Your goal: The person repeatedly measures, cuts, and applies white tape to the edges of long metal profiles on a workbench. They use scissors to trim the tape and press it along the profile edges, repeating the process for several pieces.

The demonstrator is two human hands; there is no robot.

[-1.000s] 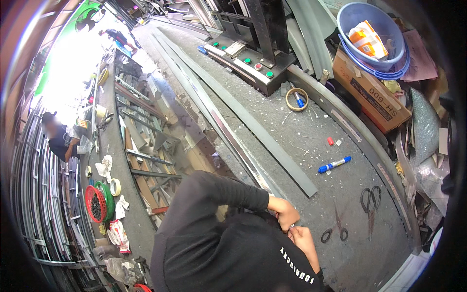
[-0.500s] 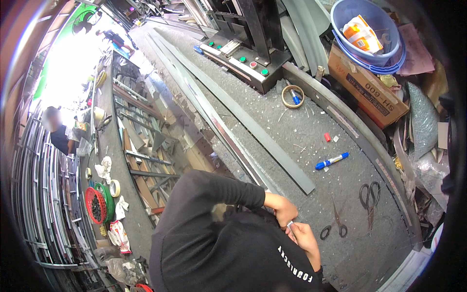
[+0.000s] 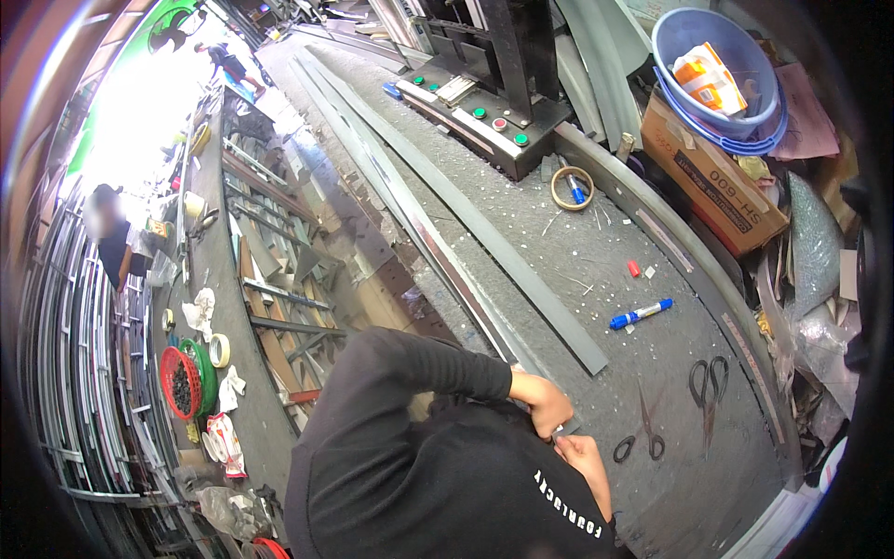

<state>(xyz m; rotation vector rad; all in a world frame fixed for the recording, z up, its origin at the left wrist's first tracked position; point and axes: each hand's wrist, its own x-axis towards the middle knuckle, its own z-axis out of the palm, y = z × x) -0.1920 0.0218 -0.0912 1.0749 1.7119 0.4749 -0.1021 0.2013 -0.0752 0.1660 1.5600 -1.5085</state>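
Note:
My left hand (image 3: 543,402) reaches in from the left, its fingers bent and closed at the near end of a long pale metal profile (image 3: 456,289). Just below it, my right hand (image 3: 585,463) is closed in a pinch, the two hands almost touching. A small whitish bit (image 3: 559,431) shows between the fingertips; what it is stays mostly hidden. To the right of my hands lie small scissors (image 3: 644,433) with open blades and a larger dark pair of scissors (image 3: 710,399). A flat grey metal strip (image 3: 521,279) runs alongside the profile.
On the grey bench are a blue marker (image 3: 641,314), its red cap (image 3: 634,269) and a tape roll (image 3: 572,188). A black machine with buttons (image 3: 484,121) stands at the far side. A box (image 3: 712,177) supports blue basins (image 3: 768,130). A person (image 3: 114,247) stands left.
The view has shifted slightly, so the bench things sit a little differently. My right fingertips have drawn closer to the left hand, and less of the whitish bit shows.

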